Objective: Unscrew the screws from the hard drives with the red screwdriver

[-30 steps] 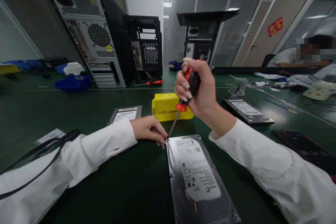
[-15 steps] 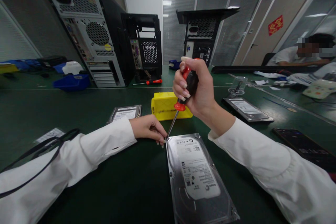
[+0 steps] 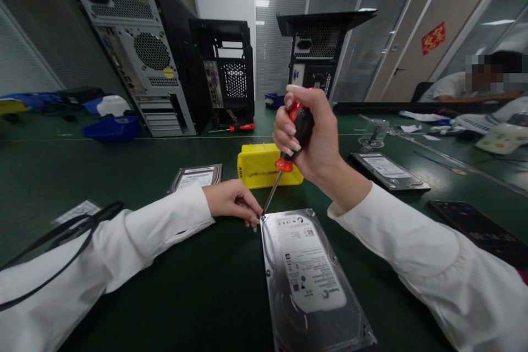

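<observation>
A silver hard drive with a white label lies flat on the green table in front of me. My right hand is wrapped round the red and black handle of a screwdriver, which leans with its tip on the drive's far left corner. At that same corner my left hand has its thumb and fingers pinched together beside the tip. Whatever sits between those fingertips is too small to make out. Just beyond the drive, a yellow plastic bin stands on the table.
Other hard drives lie at left and right. A phone is by my right forearm. Computer cases line the back, with another screwdriver in front and a blue bin at left. A person sits far right.
Almost nothing differs. My right hand and the screwdriver handle have shifted very slightly to the right; the tip stays on the same corner, and my left hand keeps its place.
</observation>
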{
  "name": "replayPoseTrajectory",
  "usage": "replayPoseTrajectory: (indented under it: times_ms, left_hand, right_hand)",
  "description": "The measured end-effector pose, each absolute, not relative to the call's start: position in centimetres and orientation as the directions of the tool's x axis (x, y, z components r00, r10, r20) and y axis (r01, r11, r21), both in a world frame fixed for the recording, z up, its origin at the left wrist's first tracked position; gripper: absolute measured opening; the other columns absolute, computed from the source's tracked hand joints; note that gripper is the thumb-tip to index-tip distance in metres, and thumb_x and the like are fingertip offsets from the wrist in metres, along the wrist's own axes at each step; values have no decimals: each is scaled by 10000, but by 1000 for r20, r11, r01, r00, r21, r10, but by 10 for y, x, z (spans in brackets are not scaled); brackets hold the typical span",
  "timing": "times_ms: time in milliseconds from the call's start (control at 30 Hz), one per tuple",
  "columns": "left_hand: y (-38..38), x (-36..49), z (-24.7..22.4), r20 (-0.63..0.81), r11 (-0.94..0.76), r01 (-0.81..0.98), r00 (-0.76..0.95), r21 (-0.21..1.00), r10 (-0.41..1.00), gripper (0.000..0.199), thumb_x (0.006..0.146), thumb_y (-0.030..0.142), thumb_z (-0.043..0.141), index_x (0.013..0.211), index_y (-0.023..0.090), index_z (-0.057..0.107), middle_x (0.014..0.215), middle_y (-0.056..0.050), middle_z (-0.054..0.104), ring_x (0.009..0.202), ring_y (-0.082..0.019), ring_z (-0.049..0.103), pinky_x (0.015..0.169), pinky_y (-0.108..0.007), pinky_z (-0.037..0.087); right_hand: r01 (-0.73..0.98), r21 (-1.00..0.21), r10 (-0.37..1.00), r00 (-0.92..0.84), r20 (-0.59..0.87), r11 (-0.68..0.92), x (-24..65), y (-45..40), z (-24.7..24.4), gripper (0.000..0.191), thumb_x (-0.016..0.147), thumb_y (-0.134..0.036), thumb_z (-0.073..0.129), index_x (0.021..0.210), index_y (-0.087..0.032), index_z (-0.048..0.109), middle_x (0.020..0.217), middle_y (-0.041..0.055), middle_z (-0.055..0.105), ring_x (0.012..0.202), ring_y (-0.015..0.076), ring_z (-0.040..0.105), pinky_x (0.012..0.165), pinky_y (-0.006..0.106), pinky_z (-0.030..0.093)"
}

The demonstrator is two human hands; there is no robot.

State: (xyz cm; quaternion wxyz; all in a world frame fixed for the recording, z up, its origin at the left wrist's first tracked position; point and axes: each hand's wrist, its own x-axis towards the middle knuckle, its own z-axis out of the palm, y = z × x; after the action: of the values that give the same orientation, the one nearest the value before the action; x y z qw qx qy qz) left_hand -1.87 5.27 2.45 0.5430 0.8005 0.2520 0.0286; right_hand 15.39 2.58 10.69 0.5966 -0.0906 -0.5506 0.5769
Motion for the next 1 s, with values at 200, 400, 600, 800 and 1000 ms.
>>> replayPoseTrajectory:
  times_ms: [200,400,600,800,1000]
  left_hand:
    - [54,-19,23,-223,-291,364,878,885,423,229,777,213,661,995,160,706,816,-36,740,738,-146,687,702,-191,533]
    - [53,-19,24,-216,-300,360,880,883,423,224,786,225,655,990,148,708,813,-48,737,734,-150,684,705,-199,534]
    - [52,-17,25,-208,-293,354,878,888,430,194,786,161,641,962,122,713,806,-57,734,719,-136,675,695,-181,529]
    - [55,-20,20,-210,-252,339,880,906,427,213,777,137,649,981,107,703,817,-61,734,721,-125,676,694,-164,530]
    - [53,-19,20,-212,-220,329,879,918,427,167,765,165,672,913,103,721,792,-57,735,697,-111,673,675,-141,524]
  right_hand:
    - [-584,-751,786,-289,547,309,151,26,106,398,793,-526,523,630,-191,384,422,-76,366,298,47,255,298,185,197]
    - [-552,-777,739,-379,557,303,151,25,106,281,820,-428,507,701,-195,405,504,-61,401,369,51,343,386,182,266]
    - [-559,-761,649,-451,613,330,151,26,103,317,903,-443,327,923,-179,501,671,-11,480,536,80,483,557,225,419]
    - [-537,-781,701,-421,576,319,151,27,103,180,864,-359,466,893,-187,508,784,-10,523,597,82,550,608,230,484]
    - [-564,-757,660,-436,612,330,151,30,102,135,854,-292,511,882,-185,434,794,-11,562,587,85,564,569,225,484]
